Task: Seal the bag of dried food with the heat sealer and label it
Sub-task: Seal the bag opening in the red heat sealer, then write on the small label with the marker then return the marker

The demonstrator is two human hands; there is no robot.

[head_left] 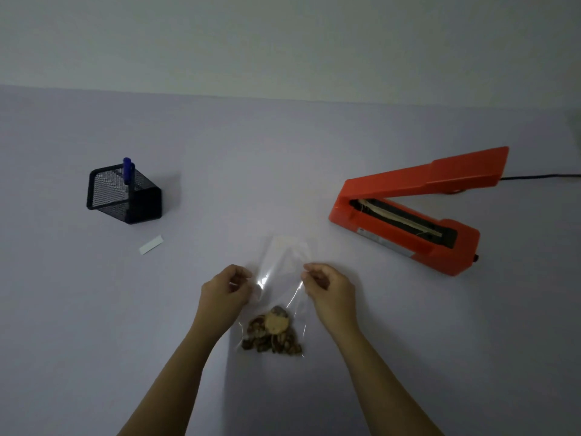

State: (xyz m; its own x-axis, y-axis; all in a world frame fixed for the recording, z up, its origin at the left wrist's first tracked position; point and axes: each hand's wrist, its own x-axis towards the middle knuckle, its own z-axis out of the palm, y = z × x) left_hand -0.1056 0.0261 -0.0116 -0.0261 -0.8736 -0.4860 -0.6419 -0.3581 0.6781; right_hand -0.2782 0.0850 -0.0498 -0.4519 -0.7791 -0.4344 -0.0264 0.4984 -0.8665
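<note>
Left of the sealer [405,221], left hand [224,291] and right hand [330,287] each pinch the bag [283,262] by an edge above the food [272,336]; a fit hold, as it looks light, limp, slippery.

The place looks like a plain office-style work desk. A pale table [283,146] meets a blank wall [283,42] across the top of the frame. A black mesh pen holder [124,199] with a blue pen [127,168] stands at left, and a corded orange sealer [408,212] at right.
</note>
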